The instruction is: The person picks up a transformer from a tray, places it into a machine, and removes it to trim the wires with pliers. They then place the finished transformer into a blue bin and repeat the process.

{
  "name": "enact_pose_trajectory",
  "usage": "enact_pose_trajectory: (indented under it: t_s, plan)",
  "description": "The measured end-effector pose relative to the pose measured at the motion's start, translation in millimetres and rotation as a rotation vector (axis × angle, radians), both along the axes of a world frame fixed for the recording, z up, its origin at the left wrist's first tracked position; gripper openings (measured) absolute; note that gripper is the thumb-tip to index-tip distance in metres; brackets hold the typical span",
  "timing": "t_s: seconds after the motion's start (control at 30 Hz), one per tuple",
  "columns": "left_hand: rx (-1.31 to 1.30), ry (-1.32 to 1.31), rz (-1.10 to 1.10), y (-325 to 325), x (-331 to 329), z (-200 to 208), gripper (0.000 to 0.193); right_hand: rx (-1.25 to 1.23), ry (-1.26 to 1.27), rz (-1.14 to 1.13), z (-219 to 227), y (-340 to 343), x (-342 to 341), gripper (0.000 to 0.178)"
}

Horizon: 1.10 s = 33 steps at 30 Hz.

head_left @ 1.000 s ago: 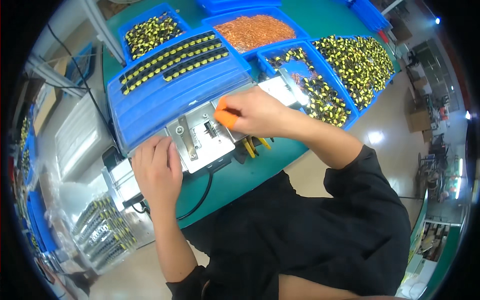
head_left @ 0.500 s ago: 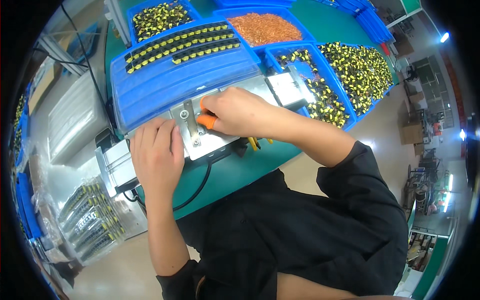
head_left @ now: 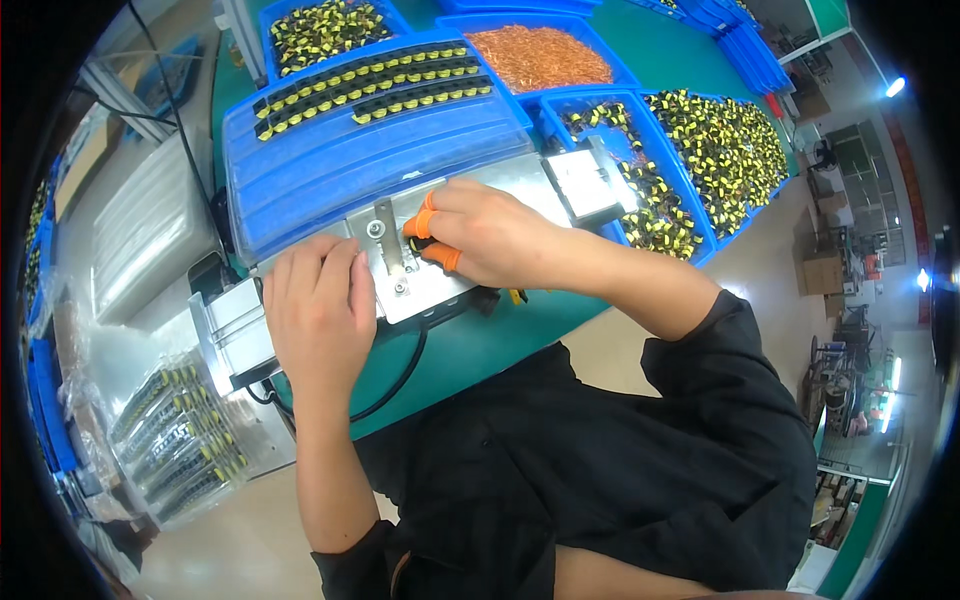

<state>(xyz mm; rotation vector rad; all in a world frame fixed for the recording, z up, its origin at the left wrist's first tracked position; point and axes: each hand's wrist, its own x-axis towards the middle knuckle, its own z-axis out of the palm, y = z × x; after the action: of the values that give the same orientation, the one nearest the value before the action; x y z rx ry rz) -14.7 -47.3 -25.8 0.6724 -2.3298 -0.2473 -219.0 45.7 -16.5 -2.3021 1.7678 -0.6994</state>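
Note:
My left hand (head_left: 318, 300) lies with its fingers stretched over the left part of a metal fixture (head_left: 430, 293), holding nothing that I can see. Orange finger cots cover the thumb and a fingertip of my right hand (head_left: 490, 235). Those two tips pinch a small black-and-yellow part (head_left: 420, 243), mostly hidden, just above the fixture plate. Beside it, a narrow metal bar (head_left: 388, 240) with bolts is fixed to the plate. Behind the fixture, rows of black-and-yellow parts (head_left: 370, 85) stand on a clear tray (head_left: 350, 180) over blue plastic.
Blue bins hold loose black-and-yellow parts (head_left: 715, 150) at the right and copper-coloured pieces (head_left: 540, 58) at the back. At left lie stacked clear trays (head_left: 150, 230) and packed parts (head_left: 185, 435). A black cable (head_left: 405, 375) hangs below the fixture's front edge.
My right hand has drawn slightly right, away from the metal bar, and a dark part now shows between its covered fingertips. My left hand stays on the fixture.

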Motion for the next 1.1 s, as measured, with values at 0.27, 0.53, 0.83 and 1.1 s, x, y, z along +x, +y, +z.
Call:
enact_pose_trajectory:
  t_s: [0.27, 0.53, 0.83, 1.1]
  plan:
    - [-0.052, -0.042, -0.012, 0.4, -2.5, -0.6, 0.018, -0.045, 0.04, 0.034, 1.9, -5.9, -2.2, 0.025]
    - [-0.041, -0.291, -0.211, 19.9, -12.0, 12.9, 0.043, -0.158, -0.137, -0.126, 13.9, 4.3, -24.1, 0.05]
    - [-0.036, -0.296, -0.183, 18.1, -13.2, 11.2, 0.039, -0.268, -0.21, -0.658, 27.2, 65.1, -113.1, 0.042]
    - [-0.059, -0.298, -0.226, 16.4, -19.7, 18.7, 0.033, -0.132, -0.208, -1.041, -35.3, 111.8, -244.4, 0.029]
